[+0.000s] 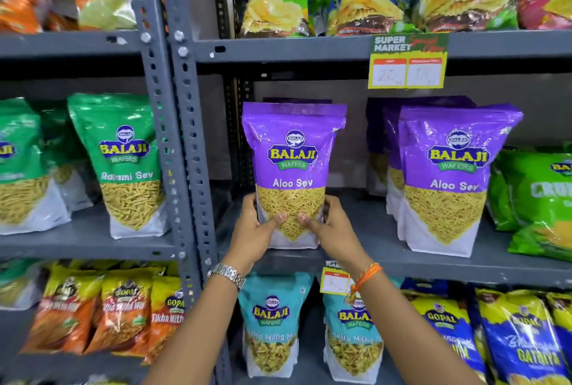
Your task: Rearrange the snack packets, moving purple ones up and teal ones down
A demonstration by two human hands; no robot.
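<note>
Hands: left hand (253, 230) and right hand (332, 231) clasp the purple packet (292, 168), centre frame.
Hidden: fingers behind it; teal packets (272, 322) partly covered by forearms.

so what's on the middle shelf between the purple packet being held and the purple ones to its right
Nothing: in the head view, bare grey shelf separates the held purple packet from the purple stack.
</note>
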